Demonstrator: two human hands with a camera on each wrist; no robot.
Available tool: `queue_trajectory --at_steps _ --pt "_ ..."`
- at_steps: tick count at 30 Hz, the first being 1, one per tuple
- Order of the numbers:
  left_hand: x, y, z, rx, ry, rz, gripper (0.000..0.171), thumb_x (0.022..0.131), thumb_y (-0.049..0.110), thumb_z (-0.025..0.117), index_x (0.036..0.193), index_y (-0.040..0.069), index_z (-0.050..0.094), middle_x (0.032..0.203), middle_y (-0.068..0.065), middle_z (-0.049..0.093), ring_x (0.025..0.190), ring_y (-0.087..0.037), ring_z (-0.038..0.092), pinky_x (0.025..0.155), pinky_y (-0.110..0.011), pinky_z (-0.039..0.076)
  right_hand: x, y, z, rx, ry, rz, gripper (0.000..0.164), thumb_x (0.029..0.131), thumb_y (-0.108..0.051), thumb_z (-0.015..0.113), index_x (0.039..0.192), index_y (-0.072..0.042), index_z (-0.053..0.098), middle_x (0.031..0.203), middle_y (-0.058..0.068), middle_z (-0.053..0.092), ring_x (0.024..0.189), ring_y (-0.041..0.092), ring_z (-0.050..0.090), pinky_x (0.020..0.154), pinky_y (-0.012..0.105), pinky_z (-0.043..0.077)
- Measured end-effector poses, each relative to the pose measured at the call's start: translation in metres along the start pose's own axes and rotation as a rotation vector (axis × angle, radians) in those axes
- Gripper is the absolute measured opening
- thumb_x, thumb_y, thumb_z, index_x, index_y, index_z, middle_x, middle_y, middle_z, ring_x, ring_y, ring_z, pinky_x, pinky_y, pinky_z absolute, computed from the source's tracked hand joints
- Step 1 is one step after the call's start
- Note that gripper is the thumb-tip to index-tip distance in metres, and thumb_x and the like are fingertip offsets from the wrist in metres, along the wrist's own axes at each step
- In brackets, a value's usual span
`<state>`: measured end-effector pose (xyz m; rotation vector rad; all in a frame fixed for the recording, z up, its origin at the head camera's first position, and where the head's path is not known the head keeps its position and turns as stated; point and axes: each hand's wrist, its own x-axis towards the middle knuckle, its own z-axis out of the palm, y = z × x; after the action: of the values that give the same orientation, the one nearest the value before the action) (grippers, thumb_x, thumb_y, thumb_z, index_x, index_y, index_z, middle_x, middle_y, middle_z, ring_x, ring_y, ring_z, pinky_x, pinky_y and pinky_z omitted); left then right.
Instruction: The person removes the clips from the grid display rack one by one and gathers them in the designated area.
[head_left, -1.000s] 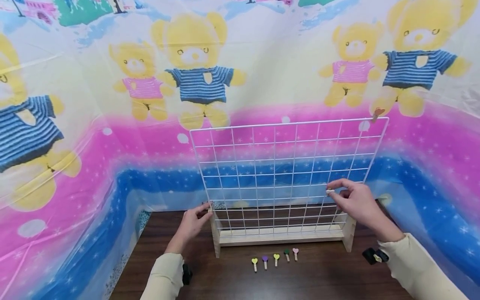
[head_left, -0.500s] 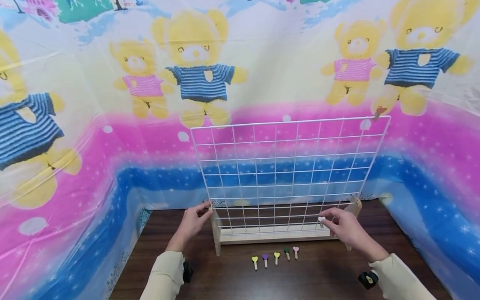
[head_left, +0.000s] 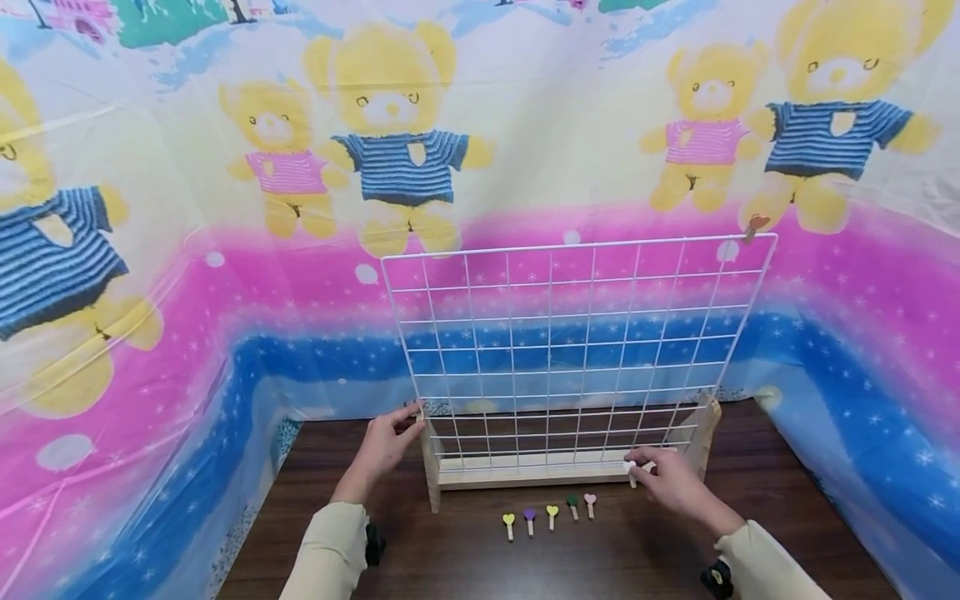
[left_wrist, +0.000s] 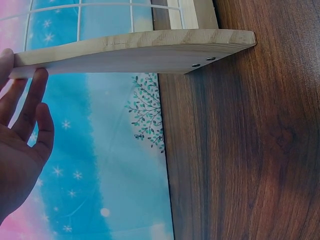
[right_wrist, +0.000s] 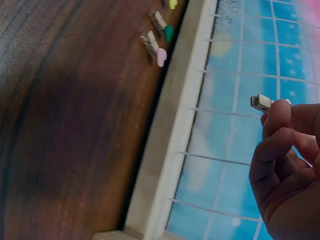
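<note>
A white wire grid (head_left: 570, 350) stands upright in a wooden stand (head_left: 525, 477). My left hand (head_left: 386, 442) holds the top of the stand's left side panel (left_wrist: 135, 50), thumb on one face and fingers on the other. Between thumb and index finger, my right hand (head_left: 671, 479) pinches a small wooden clothespin (right_wrist: 261, 103) with a white heart, low in front of the grid's right part. Several heart clothespins lie in a row before the stand: a yellow one (head_left: 509, 525), a purple one (head_left: 529, 521), another yellow one (head_left: 552, 515), a green one (head_left: 573, 506) and a pink one (head_left: 590, 503).
An orange-brown heart clothespin (head_left: 754, 227) is clipped on the grid's top wire near the right corner. Everything stands on a dark wooden table (head_left: 465, 567). A bear-printed curtain (head_left: 540, 150) hangs behind and at both sides.
My right hand has come down and to the left with the white heart clothespin, from mid-height at the grid to the stand's bottom bar. The left hand has stayed on the side panel.
</note>
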<state>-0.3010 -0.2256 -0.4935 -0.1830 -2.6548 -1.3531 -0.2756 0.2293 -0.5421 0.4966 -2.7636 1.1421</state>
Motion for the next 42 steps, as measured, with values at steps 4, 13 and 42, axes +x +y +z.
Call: queue_trajectory --at_steps 4,13,42 --pt "0.0 0.0 0.0 0.003 0.002 0.002 0.039 0.092 0.013 0.064 0.131 0.012 0.059 0.122 -0.017 0.06 0.082 -0.018 0.058 0.06 -0.029 0.047 0.003 0.005 0.011 0.033 -0.022 0.048 0.014 0.09 -0.004 0.061 0.103 0.001 0.066 0.075 -0.001 0.06 0.046 0.014 0.053 0.042 0.027 0.042" --pt "0.0 0.001 0.0 0.013 0.003 -0.008 0.039 0.092 0.015 0.064 0.131 0.011 0.059 0.116 -0.015 0.063 0.078 -0.017 0.056 0.059 -0.029 0.046 0.009 0.015 0.031 0.083 -0.04 0.112 0.01 0.086 0.002 0.062 0.094 -0.001 0.067 0.08 0.004 0.061 0.049 0.013 0.054 0.044 0.027 0.045" --pt "0.0 0.0 -0.001 0.012 0.001 0.011 0.039 0.092 0.015 0.064 0.131 0.012 0.06 0.113 -0.014 0.064 0.075 -0.017 0.055 0.057 -0.029 0.045 0.012 0.043 0.064 0.003 -0.18 0.166 0.007 0.088 0.0 0.061 0.084 -0.004 0.066 0.064 -0.001 0.054 0.047 0.013 0.051 0.046 0.028 0.044"
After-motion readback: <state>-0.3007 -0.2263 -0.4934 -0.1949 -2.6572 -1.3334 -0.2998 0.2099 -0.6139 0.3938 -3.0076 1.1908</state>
